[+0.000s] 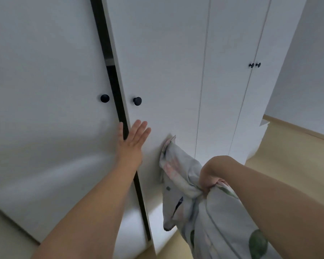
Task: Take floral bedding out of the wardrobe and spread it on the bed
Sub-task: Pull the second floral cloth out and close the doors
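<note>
The white wardrobe [166,62] fills the view. A narrow dark gap [118,101] shows between its two left doors, each with a black round knob [137,101]. My left hand [133,139] lies flat and open against the right door of that pair, just below its knob, with the thumb at the gap. My right hand [211,176] is clenched on a bunch of the floral bedding [185,195], pale grey with pink flowers and green leaves. The bedding hangs down at the lower right, touching the wardrobe front. No bed is in view.
Further right are two more closed wardrobe doors with small black knobs [254,65]. Light wooden floor [292,152] lies to the right, bounded by a white wall [310,71] with a skirting strip. The other left knob [105,98] sits on the door at the left.
</note>
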Motion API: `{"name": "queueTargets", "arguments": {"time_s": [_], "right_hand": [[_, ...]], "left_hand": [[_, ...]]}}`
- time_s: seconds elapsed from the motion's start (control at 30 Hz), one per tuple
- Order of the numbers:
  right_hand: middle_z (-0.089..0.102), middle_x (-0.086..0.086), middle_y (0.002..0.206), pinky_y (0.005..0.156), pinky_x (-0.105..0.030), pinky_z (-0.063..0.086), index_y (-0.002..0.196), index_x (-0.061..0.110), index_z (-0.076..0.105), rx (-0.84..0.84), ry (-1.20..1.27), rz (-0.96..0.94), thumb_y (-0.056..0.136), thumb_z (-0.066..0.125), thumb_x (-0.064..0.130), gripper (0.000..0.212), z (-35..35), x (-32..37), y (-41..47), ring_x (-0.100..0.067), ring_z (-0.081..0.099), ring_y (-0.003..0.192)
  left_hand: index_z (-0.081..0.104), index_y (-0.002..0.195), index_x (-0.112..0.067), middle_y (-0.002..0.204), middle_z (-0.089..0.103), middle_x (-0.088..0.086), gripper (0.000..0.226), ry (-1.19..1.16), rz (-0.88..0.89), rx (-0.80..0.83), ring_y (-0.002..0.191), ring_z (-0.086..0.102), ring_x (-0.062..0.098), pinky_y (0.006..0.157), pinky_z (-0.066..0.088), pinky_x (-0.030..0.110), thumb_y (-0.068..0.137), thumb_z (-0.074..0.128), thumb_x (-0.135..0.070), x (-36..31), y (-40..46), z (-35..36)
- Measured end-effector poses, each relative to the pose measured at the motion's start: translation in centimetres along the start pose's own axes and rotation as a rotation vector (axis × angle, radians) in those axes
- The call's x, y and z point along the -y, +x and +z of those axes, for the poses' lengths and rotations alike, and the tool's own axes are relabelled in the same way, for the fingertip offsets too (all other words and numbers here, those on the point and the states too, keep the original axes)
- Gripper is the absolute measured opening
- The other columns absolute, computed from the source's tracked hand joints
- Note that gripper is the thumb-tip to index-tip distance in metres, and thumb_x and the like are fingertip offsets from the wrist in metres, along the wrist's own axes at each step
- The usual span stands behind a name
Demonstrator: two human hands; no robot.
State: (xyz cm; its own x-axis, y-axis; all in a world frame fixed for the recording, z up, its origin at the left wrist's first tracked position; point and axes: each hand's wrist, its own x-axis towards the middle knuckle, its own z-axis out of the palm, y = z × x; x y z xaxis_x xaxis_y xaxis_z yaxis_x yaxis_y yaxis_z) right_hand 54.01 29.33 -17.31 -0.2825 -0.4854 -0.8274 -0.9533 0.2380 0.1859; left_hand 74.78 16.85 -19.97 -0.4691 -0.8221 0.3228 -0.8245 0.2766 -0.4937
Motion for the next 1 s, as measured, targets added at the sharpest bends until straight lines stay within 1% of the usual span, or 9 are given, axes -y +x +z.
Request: {"name": "queueTargets", "arguments": {"time_s": [0.03, 0.1, 0.2, 0.37, 0.6, 0.8, 0.87, 0.97, 1.0], "right_hand": [[0.056, -0.014, 0.099, 0.105, -0.037, 0.037, 0.118, 0.005, 0.050, 0.015, -0.016, -0.005, 0.103, 0.038, 0.027, 0.029, -0.3, 0.2, 0.0, -0.032, 0.048, 0.125], [0.058, -0.019, 0.122, 0.105, -0.035, 0.037, 0.129, 0.000, 0.049, 0.028, -0.027, -0.013, 0.102, 0.040, 0.032, 0.042, -0.8, 0.5, 0.1, -0.032, 0.045, 0.131], [0.044, -0.019, 0.145, 0.105, -0.034, 0.037, 0.140, -0.003, 0.041, 0.042, -0.013, 0.019, 0.100, 0.045, 0.037, 0.057, -1.5, 1.0, 1.1, -0.032, 0.042, 0.134], [0.049, -0.016, 0.141, 0.104, -0.035, 0.038, 0.136, 0.000, 0.047, -0.002, -0.030, -0.002, 0.096, 0.053, 0.038, 0.055, -2.1, 1.2, 3.4, -0.031, 0.048, 0.130], [0.045, -0.014, 0.143, 0.105, -0.033, 0.035, 0.139, -0.002, 0.045, -0.063, 0.005, -0.052, 0.099, 0.050, 0.029, 0.052, -2.3, 0.2, 6.3, -0.029, 0.044, 0.129], [0.045, -0.015, 0.144, 0.105, -0.030, 0.034, 0.140, -0.003, 0.042, -0.112, -0.117, -0.076, 0.097, 0.053, 0.032, 0.056, -1.6, -0.9, 6.4, -0.018, 0.041, 0.102], [0.047, -0.015, 0.140, 0.098, -0.024, 0.041, 0.138, -0.003, 0.043, -0.128, -0.095, -0.109, 0.098, 0.052, 0.027, 0.052, -1.6, -1.8, 6.1, -0.018, 0.042, 0.095], [0.053, -0.016, 0.129, 0.055, -0.009, 0.050, 0.133, -0.004, 0.048, -0.129, -0.150, -0.209, 0.094, 0.055, 0.007, 0.041, -1.8, -3.1, 5.2, -0.019, 0.055, 0.079], [0.052, -0.016, 0.133, 0.063, -0.011, 0.051, 0.134, -0.003, 0.048, -0.151, -0.129, -0.179, 0.095, 0.055, 0.012, 0.042, -1.5, -3.6, 5.2, -0.021, 0.058, 0.088]], "left_hand": [[-0.035, 0.143, -0.021, 0.142, -0.051, 0.005, 0.085, 0.020, -0.006, 0.019, 0.136, -0.043, 0.027, 0.098, -0.032, 0.066, 0.093, 0.033, -0.031, 0.2, 0.4, 0.2], [-0.032, 0.145, -0.021, 0.142, -0.049, 0.005, 0.083, 0.037, -0.020, 0.060, 0.139, -0.039, 0.029, 0.101, -0.029, 0.066, 0.093, 0.031, -0.031, 0.4, 1.2, 0.6], [-0.036, 0.142, -0.022, 0.140, -0.051, 0.005, 0.085, 0.087, -0.058, 0.135, 0.139, -0.038, 0.031, 0.103, -0.026, 0.068, 0.095, 0.032, -0.043, 1.0, 2.5, 1.6], [-0.042, 0.138, -0.028, 0.136, -0.057, 0.002, 0.095, 0.126, -0.101, 0.232, 0.137, -0.043, 0.025, 0.096, -0.018, 0.078, 0.089, 0.028, -0.072, 2.3, 4.5, 2.5], [-0.046, 0.135, -0.028, 0.136, -0.059, 0.006, 0.097, 0.133, -0.120, 0.237, 0.135, -0.043, 0.029, 0.100, -0.006, 0.080, 0.090, 0.027, -0.073, 2.3, 5.6, 3.8], [-0.046, 0.135, -0.029, 0.138, -0.058, 0.004, 0.100, 0.100, -0.120, 0.251, 0.135, -0.044, 0.029, 0.095, -0.009, 0.081, 0.090, 0.034, -0.069, 2.1, 5.6, 4.1], [-0.044, 0.136, -0.030, 0.139, -0.056, 0.002, 0.100, 0.071, -0.123, 0.250, 0.135, -0.044, 0.028, 0.096, -0.010, 0.082, 0.088, 0.034, -0.070, 2.1, 5.6, 3.9], [-0.039, 0.139, -0.029, 0.141, -0.054, 0.003, 0.100, 0.028, -0.142, 0.272, 0.134, -0.044, 0.032, 0.098, -0.009, 0.081, 0.084, 0.029, -0.075, 1.2, 5.4, 3.2], [-0.036, 0.142, -0.028, 0.144, -0.051, 0.004, 0.101, -0.016, -0.150, 0.269, 0.134, -0.044, 0.034, 0.098, -0.012, 0.081, 0.081, 0.027, -0.078, 0.5, 5.3, 2.9]]}}
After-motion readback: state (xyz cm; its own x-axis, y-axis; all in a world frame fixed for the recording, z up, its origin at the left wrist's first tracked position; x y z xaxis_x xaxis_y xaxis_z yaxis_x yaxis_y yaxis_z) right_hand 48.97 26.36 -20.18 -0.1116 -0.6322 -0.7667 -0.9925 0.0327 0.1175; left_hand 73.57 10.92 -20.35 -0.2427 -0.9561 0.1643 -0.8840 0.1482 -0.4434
